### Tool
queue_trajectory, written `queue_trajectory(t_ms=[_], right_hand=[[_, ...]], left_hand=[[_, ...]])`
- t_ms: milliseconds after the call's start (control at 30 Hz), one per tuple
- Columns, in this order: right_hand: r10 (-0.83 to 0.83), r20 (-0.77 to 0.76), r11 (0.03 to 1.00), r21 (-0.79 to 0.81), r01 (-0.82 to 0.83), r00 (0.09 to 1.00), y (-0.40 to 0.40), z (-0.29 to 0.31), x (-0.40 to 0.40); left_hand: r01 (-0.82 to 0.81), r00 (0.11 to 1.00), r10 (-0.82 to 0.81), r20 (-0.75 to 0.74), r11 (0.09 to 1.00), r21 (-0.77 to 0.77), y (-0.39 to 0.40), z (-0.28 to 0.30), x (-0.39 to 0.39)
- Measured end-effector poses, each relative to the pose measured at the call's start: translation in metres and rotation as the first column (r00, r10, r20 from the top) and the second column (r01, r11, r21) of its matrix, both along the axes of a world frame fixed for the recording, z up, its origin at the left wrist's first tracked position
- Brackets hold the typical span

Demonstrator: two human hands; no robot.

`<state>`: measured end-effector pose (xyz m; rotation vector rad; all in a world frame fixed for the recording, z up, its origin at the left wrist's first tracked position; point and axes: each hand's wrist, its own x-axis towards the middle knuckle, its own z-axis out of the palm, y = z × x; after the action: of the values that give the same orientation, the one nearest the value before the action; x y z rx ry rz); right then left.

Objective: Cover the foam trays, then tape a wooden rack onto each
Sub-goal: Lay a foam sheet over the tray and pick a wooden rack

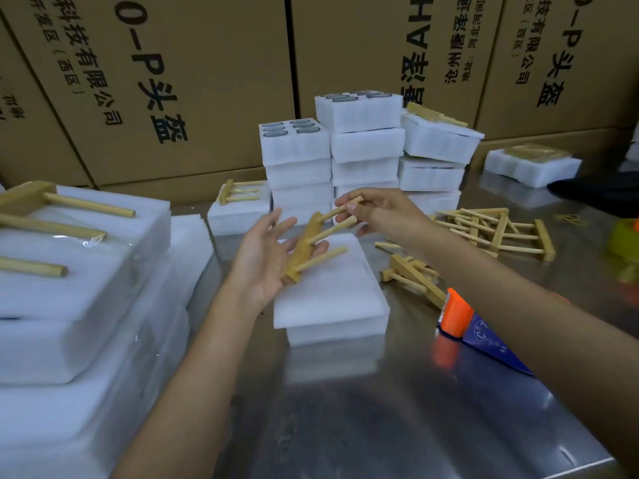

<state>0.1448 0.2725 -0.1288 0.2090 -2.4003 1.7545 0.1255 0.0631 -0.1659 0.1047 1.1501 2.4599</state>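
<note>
Shiny metal surface (345,426), reflective. Centre: covered foam tray (332,292), lid overhanging. Behind: foam tray stacks (363,150), top ones uncovered, round pockets showing. Left: taped trays with racks (69,271), piled at edge. Right of centre: loose wooden racks (498,229) in tangled heap; two more (411,274) nearer. Orange tape dispenser (456,314) beside them. Far right: yellow object (624,236), possibly tape roll, cut off by frame.

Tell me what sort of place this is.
Likely a packing station in a warehouse: printed cardboard cartons line the back, stacked foam trays and loose wooden racks cover a steel table.
</note>
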Motion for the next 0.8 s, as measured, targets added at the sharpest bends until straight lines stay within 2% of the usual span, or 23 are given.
queue_trajectory(t_ms=[100, 167, 267, 333, 400, 467, 500, 567, 667, 733, 800], right_hand=[[-0.028, 0.130, 0.991, -0.129, 0.045, 0.991, -0.010, -0.017, -0.017], [-0.125, 0.203, 0.980, -0.129, 0.153, 0.971, -0.017, -0.028, -0.026], [-0.252, 0.191, 0.965, -0.018, 0.260, 0.949, -0.023, -0.047, -0.030], [-0.256, 0.167, 0.966, 0.016, 0.256, 0.952, -0.022, -0.060, -0.025], [-0.266, 0.155, 0.962, -0.013, 0.271, 0.951, -0.017, -0.073, -0.018], [-0.282, 0.161, 0.950, -0.091, 0.299, 0.946, -0.014, -0.084, -0.011], [-0.274, 0.186, 0.944, -0.136, 0.301, 0.944, -0.013, -0.089, -0.009], [-0.206, 0.274, 0.941, -0.208, 0.268, 0.939, -0.014, -0.100, -0.005], [-0.092, 0.403, 0.917, -0.322, 0.235, 0.911, -0.015, -0.107, -0.002], [-0.004, 0.443, 0.864, -0.450, 0.227, 0.896, -0.013, -0.106, 0.000], [0.018, 0.456, 0.845, -0.482, 0.230, 0.890, -0.011, -0.107, 0.004]], left_hand=[[-0.174, 0.982, 0.153, -0.110, 0.961, -0.214, 0.007, -0.001, 0.002], [-0.280, 0.954, 0.214, -0.211, 0.887, -0.366, 0.011, -0.002, 0.002], [-0.382, 0.906, 0.128, -0.404, 0.660, -0.647, 0.016, -0.009, 0.004], [-0.397, 0.887, 0.015, -0.462, 0.539, -0.743, 0.019, -0.017, 0.006], [-0.409, 0.868, -0.060, -0.493, 0.476, -0.778, 0.021, -0.025, 0.006], [-0.453, 0.855, -0.029, -0.518, 0.445, -0.773, 0.017, -0.027, 0.004], [-0.456, 0.865, 0.010, -0.502, 0.435, -0.777, 0.012, -0.028, 0.001], [-0.377, 0.921, 0.094, -0.378, 0.460, -0.804, 0.002, -0.032, -0.007], [-0.233, 0.972, 0.145, -0.182, 0.602, -0.764, 0.004, -0.038, -0.009], [-0.227, 0.973, 0.184, -0.138, 0.669, -0.708, 0.011, -0.039, -0.010], [-0.231, 0.972, 0.201, -0.124, 0.703, -0.672, 0.018, -0.039, -0.013]])
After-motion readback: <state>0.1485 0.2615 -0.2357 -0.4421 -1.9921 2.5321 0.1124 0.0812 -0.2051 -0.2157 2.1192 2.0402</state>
